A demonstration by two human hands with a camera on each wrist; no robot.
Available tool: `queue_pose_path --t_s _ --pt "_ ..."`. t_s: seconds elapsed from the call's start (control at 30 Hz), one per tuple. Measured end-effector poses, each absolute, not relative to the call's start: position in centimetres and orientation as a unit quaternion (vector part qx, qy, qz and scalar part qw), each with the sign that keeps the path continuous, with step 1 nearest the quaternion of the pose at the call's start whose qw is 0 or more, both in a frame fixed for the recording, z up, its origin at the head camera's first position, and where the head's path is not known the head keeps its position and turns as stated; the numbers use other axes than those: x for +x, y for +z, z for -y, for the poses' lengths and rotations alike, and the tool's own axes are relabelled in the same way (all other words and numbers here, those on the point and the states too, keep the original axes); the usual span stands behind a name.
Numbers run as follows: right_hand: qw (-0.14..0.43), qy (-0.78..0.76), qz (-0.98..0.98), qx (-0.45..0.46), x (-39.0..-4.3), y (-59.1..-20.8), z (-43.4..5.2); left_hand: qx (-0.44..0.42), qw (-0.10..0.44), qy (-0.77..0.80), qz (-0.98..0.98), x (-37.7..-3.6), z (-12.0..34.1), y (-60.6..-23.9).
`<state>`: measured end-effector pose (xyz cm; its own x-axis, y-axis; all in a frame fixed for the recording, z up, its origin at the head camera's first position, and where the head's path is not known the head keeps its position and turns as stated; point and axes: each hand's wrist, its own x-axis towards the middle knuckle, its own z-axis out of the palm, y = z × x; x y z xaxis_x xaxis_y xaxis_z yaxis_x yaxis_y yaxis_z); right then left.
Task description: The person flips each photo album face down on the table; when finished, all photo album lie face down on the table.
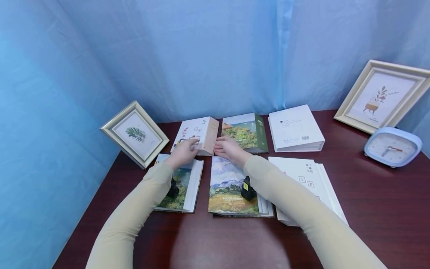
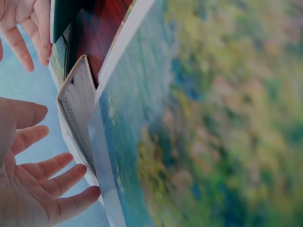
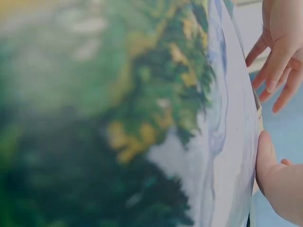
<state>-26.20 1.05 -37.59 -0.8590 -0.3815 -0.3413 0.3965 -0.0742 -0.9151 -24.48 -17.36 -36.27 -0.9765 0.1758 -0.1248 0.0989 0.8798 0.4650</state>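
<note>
My left hand (image 1: 183,152) rests with loosely spread fingers on the near edge of the beige-spined photo album (image 1: 198,134), which lies in the back row of the dark wooden table (image 1: 369,209). My right hand (image 1: 228,148), fingers straight, seems to touch its spine from the other side. 2 landscape albums (image 1: 228,186) lie under my wrists.

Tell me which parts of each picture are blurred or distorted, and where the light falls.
Head view: sharp, edges bent by a wide lens, a soft glare patch on the dark red wooden table. Left wrist view: the painted landscape album cover fills the frame, out of focus; the left hand is sharp. Right wrist view: another blurred green-and-yellow painted cover; the right hand is clearer.
</note>
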Motion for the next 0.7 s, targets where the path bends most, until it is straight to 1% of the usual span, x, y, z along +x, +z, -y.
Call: queue_pose_path --t_s 0.13,0.37,0.7 --pt "0.279 -0.718 -0.638 -0.005 -25.4 -37.5 -1.3 0.083 0.078 0.228 -0.967 -24.3 18.0 -36.2" --pt "0.316 -0.695 -0.643 -0.057 -23.6 -37.4 -1.8 0.096 0.047 0.212 -0.971 -23.8 19.1 -35.6" --pt "0.342 -0.686 -0.639 -0.065 -21.1 -37.1 -1.1 0.114 0.037 0.228 -0.966 -22.5 21.4 -35.6"
